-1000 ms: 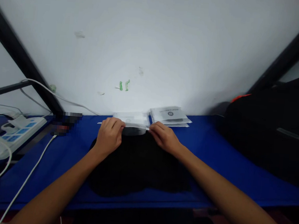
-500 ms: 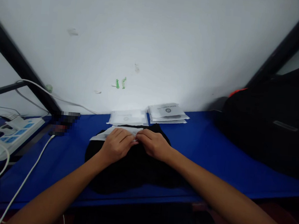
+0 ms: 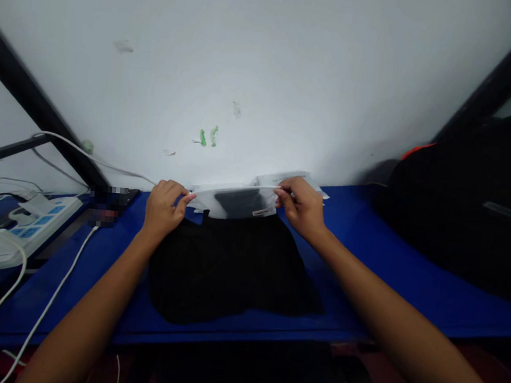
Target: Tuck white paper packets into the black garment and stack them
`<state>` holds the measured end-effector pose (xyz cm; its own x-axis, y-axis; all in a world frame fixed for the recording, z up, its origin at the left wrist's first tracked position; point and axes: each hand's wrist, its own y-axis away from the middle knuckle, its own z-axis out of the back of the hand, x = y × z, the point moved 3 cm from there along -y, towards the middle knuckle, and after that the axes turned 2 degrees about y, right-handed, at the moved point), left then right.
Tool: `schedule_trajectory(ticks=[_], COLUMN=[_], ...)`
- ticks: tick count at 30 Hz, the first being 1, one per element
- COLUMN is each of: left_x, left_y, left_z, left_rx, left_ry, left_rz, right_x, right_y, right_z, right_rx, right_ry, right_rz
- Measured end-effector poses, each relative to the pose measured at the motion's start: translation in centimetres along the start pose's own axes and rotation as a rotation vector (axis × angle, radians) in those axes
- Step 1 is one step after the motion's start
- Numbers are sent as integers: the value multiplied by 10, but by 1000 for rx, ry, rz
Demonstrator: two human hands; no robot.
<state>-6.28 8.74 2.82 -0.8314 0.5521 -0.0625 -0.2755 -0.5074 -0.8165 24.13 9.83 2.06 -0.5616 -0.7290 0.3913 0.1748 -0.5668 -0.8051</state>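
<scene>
A translucent white plastic bag (image 3: pixel 207 202) with something dark inside and a small label near its lower right edge is held up above the table. My left hand (image 3: pixel 164 207) pinches its left end between thumb and fingers. At the right end, my right hand (image 3: pixel 301 205) pinches the bag's upper corner. Below both hands a black cloth bundle (image 3: pixel 231 270) lies spread on the blue table (image 3: pixel 349 247). Behind the held bag and my right hand, more white packets (image 3: pixel 265 178) are partly hidden near the wall.
To the left, a white power strip (image 3: pixel 51 218) with plugs and white cables (image 3: pixel 62 282) lies by a dark frame post. A phone-like device, partly blurred, sits at the table's back left. A large black bag (image 3: pixel 463 215) fills the right side.
My hands have moved apart, from close together over the black cloth to the two ends of the bag. The bag is now raised and stretched between them, its dark contents showing.
</scene>
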Motion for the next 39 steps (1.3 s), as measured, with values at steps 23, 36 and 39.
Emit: schedule_trajectory(ticks=[23, 36, 39], left_x=[-74, -81, -82], left_y=[22, 19, 20], left_z=[-15, -14, -17], left_rx=[194, 161, 217], left_ry=[125, 253, 292], left_rz=[25, -89, -100], right_x=[81, 59, 52], right_y=[44, 41, 44], right_z=[-41, -51, -57], right_rx=[583, 731, 737], right_ry=[93, 193, 260], right_rz=[528, 14, 41])
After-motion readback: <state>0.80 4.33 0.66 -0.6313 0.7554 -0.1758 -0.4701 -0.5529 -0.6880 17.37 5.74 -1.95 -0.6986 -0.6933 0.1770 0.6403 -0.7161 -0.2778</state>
